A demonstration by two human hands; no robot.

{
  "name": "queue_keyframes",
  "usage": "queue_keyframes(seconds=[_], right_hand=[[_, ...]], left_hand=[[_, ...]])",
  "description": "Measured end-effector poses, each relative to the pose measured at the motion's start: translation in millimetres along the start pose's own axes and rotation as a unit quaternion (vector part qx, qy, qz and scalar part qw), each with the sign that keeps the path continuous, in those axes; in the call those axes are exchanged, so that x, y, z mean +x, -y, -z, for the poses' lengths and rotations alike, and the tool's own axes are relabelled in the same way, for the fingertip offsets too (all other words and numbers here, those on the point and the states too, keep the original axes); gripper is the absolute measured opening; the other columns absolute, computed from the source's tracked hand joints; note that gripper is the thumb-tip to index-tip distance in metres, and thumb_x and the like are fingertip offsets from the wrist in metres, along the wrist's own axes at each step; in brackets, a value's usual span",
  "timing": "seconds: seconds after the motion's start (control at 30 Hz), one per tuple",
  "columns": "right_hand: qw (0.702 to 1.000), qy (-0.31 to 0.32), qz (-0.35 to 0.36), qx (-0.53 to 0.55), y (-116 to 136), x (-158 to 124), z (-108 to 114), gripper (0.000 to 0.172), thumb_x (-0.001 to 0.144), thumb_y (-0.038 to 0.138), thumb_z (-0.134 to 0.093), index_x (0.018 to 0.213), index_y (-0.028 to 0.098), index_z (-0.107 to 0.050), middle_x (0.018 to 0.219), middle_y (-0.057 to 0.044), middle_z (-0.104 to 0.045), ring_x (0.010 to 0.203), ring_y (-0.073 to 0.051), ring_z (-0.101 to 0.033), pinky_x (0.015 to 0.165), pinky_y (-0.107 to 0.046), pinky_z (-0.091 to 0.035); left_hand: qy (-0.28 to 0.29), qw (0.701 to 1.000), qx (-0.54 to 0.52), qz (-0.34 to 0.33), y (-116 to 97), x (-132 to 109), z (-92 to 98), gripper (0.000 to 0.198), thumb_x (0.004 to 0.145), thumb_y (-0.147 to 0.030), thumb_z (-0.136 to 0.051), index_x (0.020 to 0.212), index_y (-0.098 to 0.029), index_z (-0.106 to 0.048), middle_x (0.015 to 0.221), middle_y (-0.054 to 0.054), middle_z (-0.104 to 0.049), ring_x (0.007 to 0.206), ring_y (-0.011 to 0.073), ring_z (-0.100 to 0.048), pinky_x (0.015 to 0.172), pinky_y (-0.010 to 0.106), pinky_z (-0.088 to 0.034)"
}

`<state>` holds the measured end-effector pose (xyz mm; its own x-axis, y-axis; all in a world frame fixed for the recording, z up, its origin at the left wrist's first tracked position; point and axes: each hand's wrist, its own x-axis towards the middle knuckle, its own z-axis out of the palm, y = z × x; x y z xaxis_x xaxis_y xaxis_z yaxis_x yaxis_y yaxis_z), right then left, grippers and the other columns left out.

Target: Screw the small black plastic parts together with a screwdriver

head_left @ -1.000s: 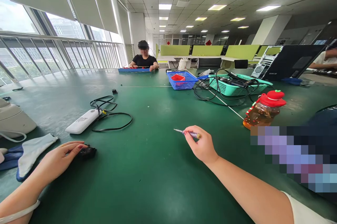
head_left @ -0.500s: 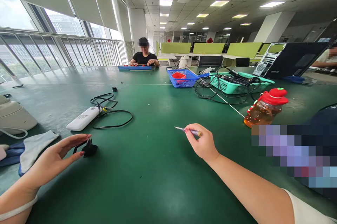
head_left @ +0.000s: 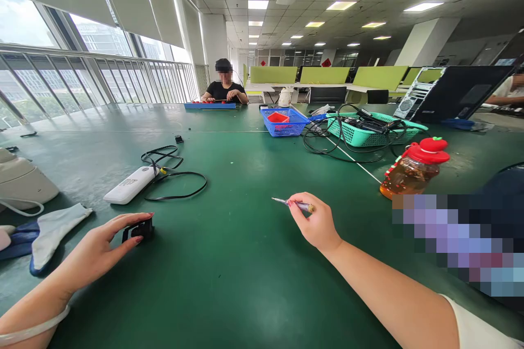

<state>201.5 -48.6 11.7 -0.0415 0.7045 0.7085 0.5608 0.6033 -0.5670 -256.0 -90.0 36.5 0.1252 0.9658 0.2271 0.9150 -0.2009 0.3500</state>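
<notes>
Thumb and fingers of my left hand (head_left: pixel 104 242) pinch a small black plastic device (head_left: pixel 141 230) from both sides, low over the green table (head_left: pixel 229 278). Its exact kind I cannot make out; it has a squarish block with a frame-like part behind. A slim screwdriver (head_left: pixel 303 206) with a clear purplish handle and metal shaft is gripped by my right hand (head_left: pixel 319 223), its tip pointing left. My right hand is closed around the handle, far from the black device.
Left lie a white power bank (head_left: pixel 131 185), a black cable (head_left: pixel 180 196) and a blue-white glove (head_left: pixel 59 234). Toward the back are a blue basket (head_left: pixel 286 129) and a green basket (head_left: pixel 356 136) of cables. A red-lidded bottle (head_left: pixel 411 174) stands right. A person (head_left: pixel 225 89) sits opposite.
My left hand has shifted slightly right with the black device, which has turned so that a broader, blockier side shows. My right hand and the screwdriver have hardly moved.
</notes>
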Motion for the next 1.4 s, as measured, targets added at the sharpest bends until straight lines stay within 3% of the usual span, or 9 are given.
queue_keyframes(seconds=[0.17,0.27,0.7,0.87,0.97,1.07,1.17,1.27,1.4], right_hand=[[1.000,-0.003,0.003,0.002,0,0,0,0.015,0.089,0.025,-0.053,0.077,0.022,-0.063,0.071,-0.001,-0.066,0.061,-0.014,-0.060,0.058,-0.025,-0.047],[1.000,-0.003,0.000,0.003,0,0,-1,0.015,0.090,0.025,-0.053,0.078,0.022,-0.062,0.072,-0.001,-0.066,0.063,-0.015,-0.061,0.058,-0.025,-0.047],[1.000,0.000,-0.007,0.002,1,0,0,0.016,0.090,0.026,-0.053,0.077,0.021,-0.063,0.072,-0.001,-0.066,0.062,-0.014,-0.060,0.057,-0.025,-0.047],[1.000,0.005,-0.010,0.005,2,0,1,0.016,0.089,0.026,-0.053,0.078,0.021,-0.063,0.072,-0.002,-0.066,0.062,-0.014,-0.060,0.056,-0.025,-0.047],[1.000,0.007,-0.014,0.007,3,1,1,0.017,0.090,0.026,-0.052,0.077,0.022,-0.063,0.073,-0.002,-0.066,0.063,-0.015,-0.060,0.057,-0.026,-0.048],[1.000,0.007,-0.016,0.013,3,1,2,0.017,0.089,0.026,-0.052,0.077,0.022,-0.062,0.073,-0.002,-0.066,0.062,-0.015,-0.061,0.057,-0.026,-0.048],[1.000,0.006,-0.011,0.010,4,0,2,0.016,0.090,0.026,-0.052,0.078,0.022,-0.063,0.073,-0.002,-0.066,0.062,-0.015,-0.060,0.058,-0.026,-0.048],[1.000,0.008,0.008,0.004,6,0,2,0.016,0.090,0.025,-0.052,0.079,0.022,-0.063,0.072,-0.001,-0.065,0.062,-0.015,-0.059,0.060,-0.027,-0.048],[0.998,0.032,0.062,-0.010,7,-1,1,0.013,0.090,0.022,-0.053,0.085,0.023,-0.064,0.072,0.000,-0.067,0.065,-0.015,-0.061,0.065,-0.028,-0.049]], left_hand=[[-0.007,1.000,0.013,0.001,-7,-1,-4.3,0.051,0.084,-0.055,-0.050,0.128,-0.029,-0.059,0.131,0.001,-0.065,0.103,0.0232,-0.066,0.066,0.023,-0.054],[0.004,1.000,0.008,0.004,-9,0,-6.4,0.051,0.084,-0.055,-0.051,0.127,-0.030,-0.060,0.131,0.001,-0.065,0.104,0.0237,-0.065,0.061,0.021,-0.052],[0.020,0.999,0.041,-0.001,3,3,-7.1,0.054,0.085,-0.058,-0.048,0.127,-0.026,-0.060,0.127,0.002,-0.067,0.107,0.0234,-0.064,0.069,0.023,-0.054],[0.033,0.999,0.028,-0.026,-1,4,-6.6,0.040,0.087,-0.051,-0.052,0.121,-0.033,-0.062,0.125,-0.003,-0.068,0.114,0.0215,-0.062,0.098,0.034,-0.050],[0.019,0.999,0.028,-0.026,-2,5,-4.3,0.043,0.082,-0.054,-0.057,0.120,-0.034,-0.063,0.129,-0.003,-0.067,0.117,0.0230,-0.061,0.104,0.039,-0.046],[0.001,0.999,0.048,-0.002,0,6,-0.7,0.045,0.078,-0.060,-0.060,0.113,-0.033,-0.068,0.121,-0.002,-0.071,0.112,0.0244,-0.064,0.101,0.039,-0.049],[-0.004,0.998,0.064,0.025,-1,6,1.6,0.042,0.079,-0.060,-0.057,0.108,-0.033,-0.070,0.111,-0.003,-0.074,0.100,0.0235,-0.068,0.086,0.033,-0.055],[-0.023,0.998,0.049,0.025,-17,6,1.9,0.042,0.082,-0.059,-0.055,0.111,-0.034,-0.069,0.115,-0.002,-0.073,0.097,0.0234,-0.067,0.077,0.029,-0.057],[0.013,0.994,-0.023,-0.102,-76,13,-2.5,0.036,0.086,-0.051,-0.056,0.113,-0.030,-0.068,0.117,0.003,-0.071,0.106,0.0234,-0.065,0.096,0.034,-0.052]])
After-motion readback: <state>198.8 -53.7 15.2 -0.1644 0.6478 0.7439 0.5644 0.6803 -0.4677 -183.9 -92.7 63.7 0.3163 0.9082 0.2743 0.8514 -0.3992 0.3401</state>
